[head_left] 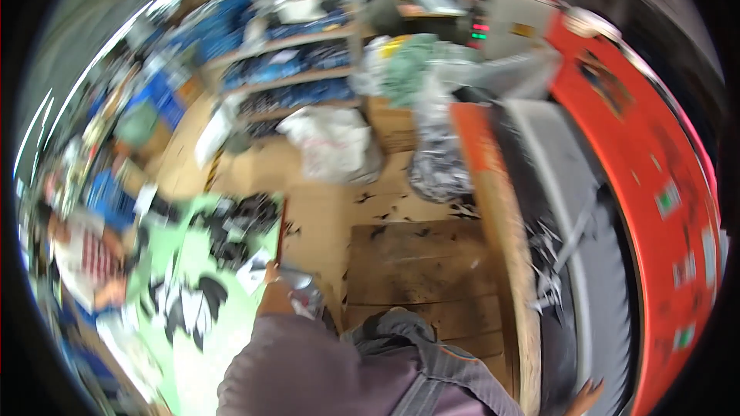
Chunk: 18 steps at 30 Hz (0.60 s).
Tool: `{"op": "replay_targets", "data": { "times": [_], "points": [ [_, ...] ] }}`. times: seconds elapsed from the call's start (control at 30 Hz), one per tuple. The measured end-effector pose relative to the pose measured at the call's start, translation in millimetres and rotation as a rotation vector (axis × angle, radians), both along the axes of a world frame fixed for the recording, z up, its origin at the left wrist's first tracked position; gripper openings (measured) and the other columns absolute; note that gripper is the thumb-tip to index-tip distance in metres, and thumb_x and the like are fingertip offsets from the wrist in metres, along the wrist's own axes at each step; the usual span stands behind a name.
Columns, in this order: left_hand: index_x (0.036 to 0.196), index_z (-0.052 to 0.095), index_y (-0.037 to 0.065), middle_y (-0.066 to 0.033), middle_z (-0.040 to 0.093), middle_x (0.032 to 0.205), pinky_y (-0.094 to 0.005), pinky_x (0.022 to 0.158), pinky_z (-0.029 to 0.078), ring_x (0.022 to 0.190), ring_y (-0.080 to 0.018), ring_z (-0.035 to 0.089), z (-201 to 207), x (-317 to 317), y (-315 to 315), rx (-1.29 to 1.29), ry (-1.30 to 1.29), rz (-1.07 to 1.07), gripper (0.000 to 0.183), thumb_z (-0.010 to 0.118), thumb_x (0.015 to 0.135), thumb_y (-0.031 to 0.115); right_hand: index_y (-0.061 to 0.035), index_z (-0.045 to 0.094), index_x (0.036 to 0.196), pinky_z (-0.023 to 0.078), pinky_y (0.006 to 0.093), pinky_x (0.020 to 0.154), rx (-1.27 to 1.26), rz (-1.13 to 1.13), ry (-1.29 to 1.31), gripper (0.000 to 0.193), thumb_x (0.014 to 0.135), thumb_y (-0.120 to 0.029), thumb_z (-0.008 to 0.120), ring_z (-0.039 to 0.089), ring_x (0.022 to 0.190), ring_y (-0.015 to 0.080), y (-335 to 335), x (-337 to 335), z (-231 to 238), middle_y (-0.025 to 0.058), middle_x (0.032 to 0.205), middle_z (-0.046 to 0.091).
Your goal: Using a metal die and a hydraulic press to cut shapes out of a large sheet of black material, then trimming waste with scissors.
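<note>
My left hand (273, 276) is at the right edge of the light green table (231, 316), beside a white sheet-like piece (252, 272). Motion blur hides its fingers, and whether it grips anything is unclear. Dark cut pieces (239, 227) are heaped at the table's far end. Black and white cut pieces (185, 304) lie nearer its middle. Low at the right, my right hand (588, 396) rests by the long grey bed of a red machine (609, 323), fingers apart and nothing visible in them. Thin dark and pale strips (546, 262) lie along that bed.
Another person (89, 262) stands across the table at the left. Ahead, shelves (293, 77) carry folded blue cloth. A white sack (331, 142) and a clear bag of dark scraps (439, 169) stand on the floor. Flattened cardboard (424, 270) with dark scraps lies between table and machine.
</note>
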<state>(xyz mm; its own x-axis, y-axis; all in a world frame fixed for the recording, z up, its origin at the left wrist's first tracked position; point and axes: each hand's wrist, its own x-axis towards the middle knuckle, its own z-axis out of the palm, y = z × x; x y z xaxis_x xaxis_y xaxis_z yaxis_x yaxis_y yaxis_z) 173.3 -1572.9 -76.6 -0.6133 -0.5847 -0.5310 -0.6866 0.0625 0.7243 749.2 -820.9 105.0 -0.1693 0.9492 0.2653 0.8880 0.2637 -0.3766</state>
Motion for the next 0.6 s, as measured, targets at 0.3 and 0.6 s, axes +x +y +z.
{"op": "replay_targets", "data": {
  "times": [0.3,0.6],
  "points": [
    [0.121,0.059,0.005,-0.0173,0.061,0.114,-0.0428,0.087,0.045,0.095,-0.0282,0.057,21.9,79.4,-198.2,0.611,0.465,1.101,0.079,0.067,0.069,0.064,-0.0108,0.057,0.122,0.05,0.0504,0.077,0.311,-0.031,-0.618,0.057,0.093,-0.057,0.041,0.061,0.094,0.039,52.1,-91.8,-7.8,0.0165,0.103,0.065],
    [0.118,0.063,0.002,-0.0205,0.059,0.123,-0.0391,0.097,0.043,0.115,-0.0316,0.056,25.5,-14.1,-144.0,-0.156,0.153,1.068,0.046,0.06,0.085,0.035,-0.0138,0.055,0.128,0.048,0.0515,0.086,0.041,-0.297,-0.647,0.058,0.094,-0.057,0.035,0.059,0.102,0.0403,4.9,-82.3,45.5,0.0197,0.118,0.06]
  ]
}}
